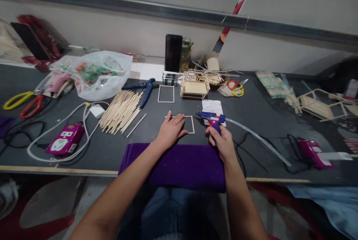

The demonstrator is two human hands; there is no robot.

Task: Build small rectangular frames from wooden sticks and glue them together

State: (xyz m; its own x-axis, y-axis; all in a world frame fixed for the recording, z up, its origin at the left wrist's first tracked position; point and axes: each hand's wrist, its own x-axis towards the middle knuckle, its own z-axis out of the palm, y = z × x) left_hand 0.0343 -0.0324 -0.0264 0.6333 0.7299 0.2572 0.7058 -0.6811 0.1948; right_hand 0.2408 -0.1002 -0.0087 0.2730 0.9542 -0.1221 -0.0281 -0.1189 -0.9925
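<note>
Head view: gripping a blue plastic glue gun [209,115] in the right hand [222,140], resting the left hand [172,130] on a thin pale wooden-stick frame [193,124] flat on the dark tabletop [151,130]; cannot tell whether pinching it. Seemingly done with one pale wooden square frame [166,102] farther back, partway through this one, with loose pale wooden sticks [120,113] left unused.

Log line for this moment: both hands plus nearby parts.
left hand: flat on stick frame | right hand: holding glue gun, nozzle near frame corner | nearby: second frame, stick pile
</note>
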